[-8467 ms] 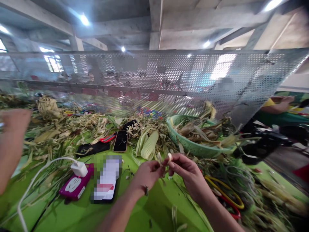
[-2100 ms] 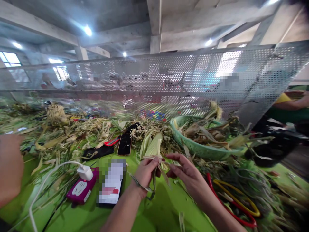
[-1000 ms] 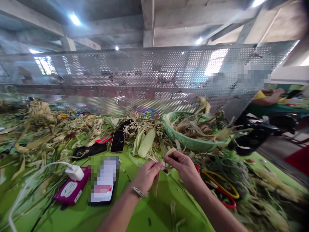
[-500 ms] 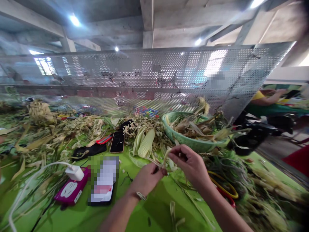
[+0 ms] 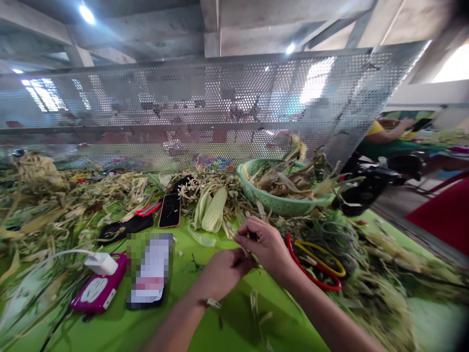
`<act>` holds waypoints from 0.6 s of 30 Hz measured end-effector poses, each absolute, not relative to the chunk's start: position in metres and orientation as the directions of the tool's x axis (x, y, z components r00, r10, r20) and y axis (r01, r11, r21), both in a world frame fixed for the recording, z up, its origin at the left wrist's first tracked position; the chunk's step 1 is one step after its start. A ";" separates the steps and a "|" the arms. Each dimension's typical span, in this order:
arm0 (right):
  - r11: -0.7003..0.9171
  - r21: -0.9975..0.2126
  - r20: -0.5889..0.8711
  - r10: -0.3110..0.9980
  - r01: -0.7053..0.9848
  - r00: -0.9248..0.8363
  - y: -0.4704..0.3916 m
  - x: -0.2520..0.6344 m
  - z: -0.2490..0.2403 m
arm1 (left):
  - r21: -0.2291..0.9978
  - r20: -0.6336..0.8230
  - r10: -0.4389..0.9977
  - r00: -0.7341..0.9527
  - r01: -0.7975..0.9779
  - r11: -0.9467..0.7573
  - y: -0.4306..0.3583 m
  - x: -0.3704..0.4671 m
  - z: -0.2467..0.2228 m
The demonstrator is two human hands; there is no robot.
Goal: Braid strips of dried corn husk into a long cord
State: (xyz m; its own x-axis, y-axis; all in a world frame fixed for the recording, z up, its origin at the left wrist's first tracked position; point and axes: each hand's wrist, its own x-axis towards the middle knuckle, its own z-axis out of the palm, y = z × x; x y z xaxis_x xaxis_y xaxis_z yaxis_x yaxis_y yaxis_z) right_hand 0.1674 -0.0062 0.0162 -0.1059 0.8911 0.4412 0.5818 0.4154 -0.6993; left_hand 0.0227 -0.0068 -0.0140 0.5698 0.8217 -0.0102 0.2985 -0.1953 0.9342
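Observation:
Close together over the green tabletop, my left hand and my right hand both pinch a thin pale strip of corn husk. Most of the strip is hidden by my fingers. Just beyond them lies a bundle of pale green corn husks. Loose husk scraps rest on the table below my hands. To the right of my right hand are a red loop and a yellow loop, which look like tool handles.
A green plastic basket holds dry husks. Leftward lie a lit phone, a purple power strip with a white charger, a dark phone and a red-handled tool. Behind stands a perforated metal screen; another person's arm shows at right.
The view has shifted, so table items appear further left. My right hand has come closer to my left, and less of the husk strip shows between them. The red and yellow loops are more visible.

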 end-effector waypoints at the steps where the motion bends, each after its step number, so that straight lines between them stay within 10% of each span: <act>1: 0.410 -0.705 0.445 0.891 0.578 -0.090 -0.006 0.167 0.016 | 0.924 -0.005 0.816 0.578 0.316 -0.218 -0.008 0.023 -0.015; 9: 0.422 -0.701 0.494 0.869 0.574 -0.035 -0.008 0.166 0.019 | 0.985 -0.027 0.807 0.590 0.151 -0.078 -0.009 0.027 -0.013; 18: 0.397 -0.658 0.396 0.905 0.640 -0.154 -0.001 0.171 0.015 | 0.889 -0.196 0.959 0.206 -0.375 0.262 0.007 0.019 -0.016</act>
State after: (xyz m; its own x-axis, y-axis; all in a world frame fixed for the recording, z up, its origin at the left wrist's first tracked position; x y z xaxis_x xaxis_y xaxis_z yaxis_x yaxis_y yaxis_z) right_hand 0.1714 -0.0009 0.0146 -0.1545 0.9052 0.3960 0.6404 0.3969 -0.6575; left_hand 0.0192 0.0072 -0.0157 0.2063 0.9587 -0.1956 -0.3748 0.2621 0.8893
